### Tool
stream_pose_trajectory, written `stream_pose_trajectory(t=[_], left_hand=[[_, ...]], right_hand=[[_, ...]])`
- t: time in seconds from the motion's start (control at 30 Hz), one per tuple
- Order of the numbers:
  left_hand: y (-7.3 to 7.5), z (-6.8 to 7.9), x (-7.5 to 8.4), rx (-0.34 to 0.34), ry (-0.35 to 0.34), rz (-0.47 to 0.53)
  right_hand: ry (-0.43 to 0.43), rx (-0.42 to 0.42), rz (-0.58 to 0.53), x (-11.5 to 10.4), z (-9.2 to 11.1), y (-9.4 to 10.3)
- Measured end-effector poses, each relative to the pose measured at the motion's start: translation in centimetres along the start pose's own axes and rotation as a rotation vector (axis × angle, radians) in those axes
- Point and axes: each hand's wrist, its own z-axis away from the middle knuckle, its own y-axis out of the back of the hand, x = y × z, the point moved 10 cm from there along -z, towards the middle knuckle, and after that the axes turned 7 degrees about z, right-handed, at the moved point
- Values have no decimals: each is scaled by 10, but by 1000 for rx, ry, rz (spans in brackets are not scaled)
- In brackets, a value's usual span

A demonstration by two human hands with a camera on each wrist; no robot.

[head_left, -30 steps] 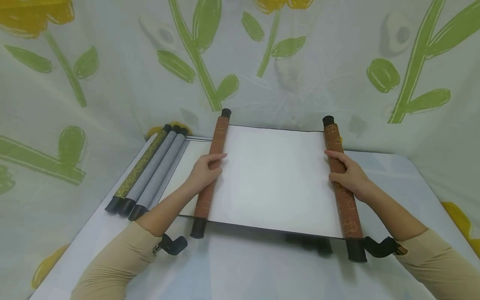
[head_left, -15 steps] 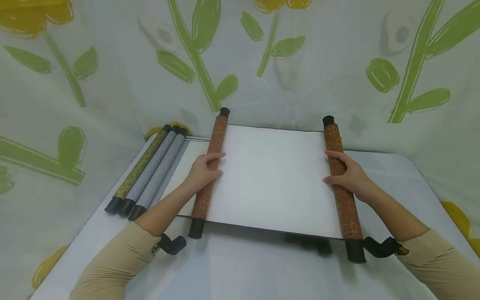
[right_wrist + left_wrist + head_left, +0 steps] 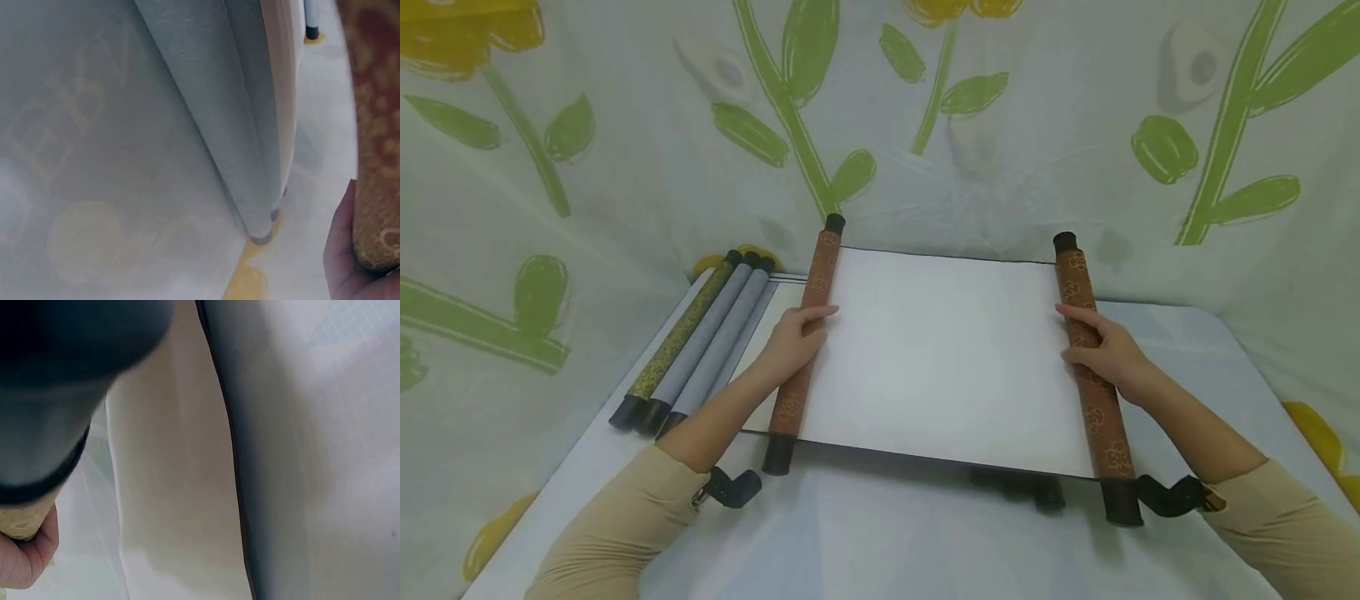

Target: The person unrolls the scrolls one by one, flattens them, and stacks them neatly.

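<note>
A partly unrolled scroll, its white sheet (image 3: 947,358) spread between two brown rolls with gold flower patterns and black end knobs, fills the middle of the head view. My left hand (image 3: 790,342) grips the left roll (image 3: 822,275) around its middle, thumb and fingers on either side. On the other side, my right hand (image 3: 1105,350) holds the right roll (image 3: 1097,408) likewise. The sheet looks raised above the table, casting a shadow. In the left wrist view a dark knob (image 3: 62,337) covers much of the left hand. The right wrist view shows the patterned roll (image 3: 378,137) in the right fingers (image 3: 340,250).
Left of the scroll lie a yellow-green patterned roll (image 3: 681,337) and two grey rolls (image 3: 730,333) side by side. Beneath the held scroll, a cream sheet (image 3: 767,333) shows at its left. Black knobs (image 3: 1048,493) peek out below. A floral cloth (image 3: 985,192) hangs behind the table.
My left hand has moved left with its roll, and my right hand has shifted slightly right with the other. The white stretch between the rolls is wider.
</note>
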Motion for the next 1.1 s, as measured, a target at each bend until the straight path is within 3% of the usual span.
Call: stream_pose_trajectory(t=[0.27,0.73,1.1], left_hand=[[3,0,-4,5,35,9],[13,-1,-4,7,3,-38],[18,1,-5,3,21,-44]], right_hand=[[6,-5,-7,1,1,0],[21,22,24,2,4,7],[24,28,78,5,3,10]])
